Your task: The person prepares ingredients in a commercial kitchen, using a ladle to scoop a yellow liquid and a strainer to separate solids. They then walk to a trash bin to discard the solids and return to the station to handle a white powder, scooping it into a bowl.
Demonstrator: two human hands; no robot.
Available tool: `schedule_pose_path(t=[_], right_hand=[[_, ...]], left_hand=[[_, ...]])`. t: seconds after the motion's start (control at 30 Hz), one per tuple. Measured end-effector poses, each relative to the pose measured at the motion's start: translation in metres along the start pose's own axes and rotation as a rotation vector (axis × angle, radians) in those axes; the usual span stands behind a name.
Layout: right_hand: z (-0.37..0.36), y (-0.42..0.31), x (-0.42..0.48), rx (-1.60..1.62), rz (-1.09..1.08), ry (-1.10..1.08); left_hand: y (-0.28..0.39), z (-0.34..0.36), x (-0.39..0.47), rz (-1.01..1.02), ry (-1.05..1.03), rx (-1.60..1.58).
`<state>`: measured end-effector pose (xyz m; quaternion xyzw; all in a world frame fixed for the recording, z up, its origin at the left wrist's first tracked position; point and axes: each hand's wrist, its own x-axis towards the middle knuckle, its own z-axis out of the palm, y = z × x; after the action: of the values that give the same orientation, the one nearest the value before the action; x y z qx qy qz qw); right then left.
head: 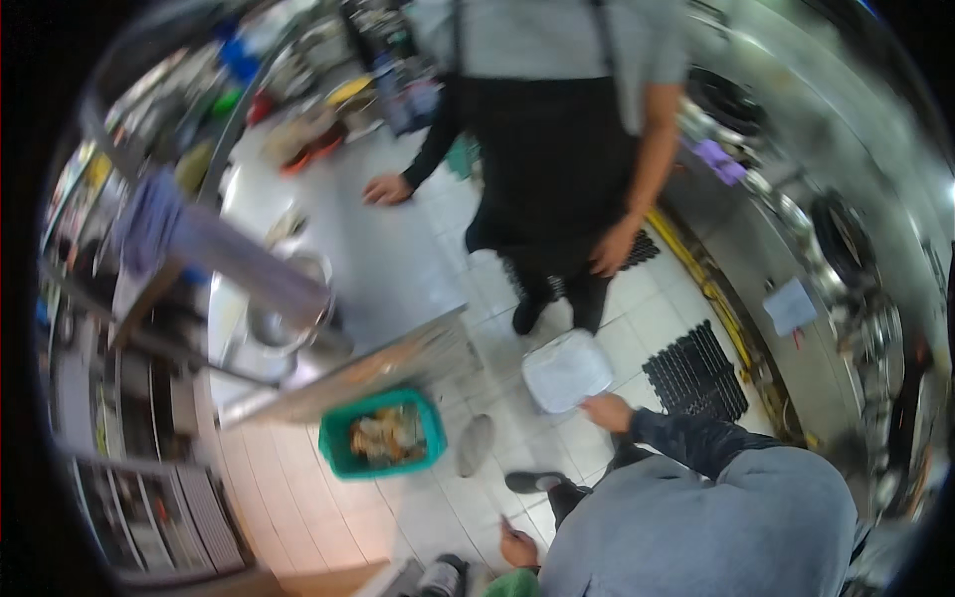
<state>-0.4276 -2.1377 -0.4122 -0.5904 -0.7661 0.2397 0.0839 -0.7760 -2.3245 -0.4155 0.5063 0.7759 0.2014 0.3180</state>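
My right hand, in a dark sleeve, grips the near edge of a white rounded-square plastic tub or lid above the tiled floor. Lower down, my left hand is beside a green cloth-like thing; whether it holds anything is unclear. Left of my hands, a green plastic bin with mixed scraps sits on the floor. A person in a black apron stands opposite, one hand on the steel worktable and the other hanging down.
A metal pot and red-orange items stand on the worktable. Black floor mats lie near a yellow pipe at the right. Beyond it runs a steel counter with cookware and a white square thing. Shelving fills the left side.
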Motion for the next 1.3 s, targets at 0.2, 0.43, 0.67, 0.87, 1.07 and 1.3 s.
schedule_pose_path(t=[0.2, 0.43, 0.67, 0.87, 1.07, 1.3], right_hand=[[-0.011, 0.18, -0.295, -0.056, 1.099, -0.062], [-0.052, 0.238, -0.292, 0.257, 0.901, 0.324], [-0.09, 0.241, -0.366, 0.493, 0.805, 0.564], [-0.153, 0.282, -0.36, 0.327, 0.845, 0.282], [-0.272, 0.322, -0.234, 0.607, 0.644, 0.742], [-0.41, 0.376, -0.105, 0.476, 0.672, 0.744]], left_hand=[[0.086, 0.042, 0.013, 0.435, -0.431, 0.271], [0.243, 0.173, 0.03, 0.752, -0.624, 0.439], [0.381, 0.295, 0.019, 0.673, -0.573, 0.343], [0.446, 0.366, 0.086, -0.054, -0.849, -0.234], [0.513, 0.451, 0.172, -0.655, -0.856, -0.681], [0.567, 0.526, 0.278, -0.875, -0.626, -0.907]])
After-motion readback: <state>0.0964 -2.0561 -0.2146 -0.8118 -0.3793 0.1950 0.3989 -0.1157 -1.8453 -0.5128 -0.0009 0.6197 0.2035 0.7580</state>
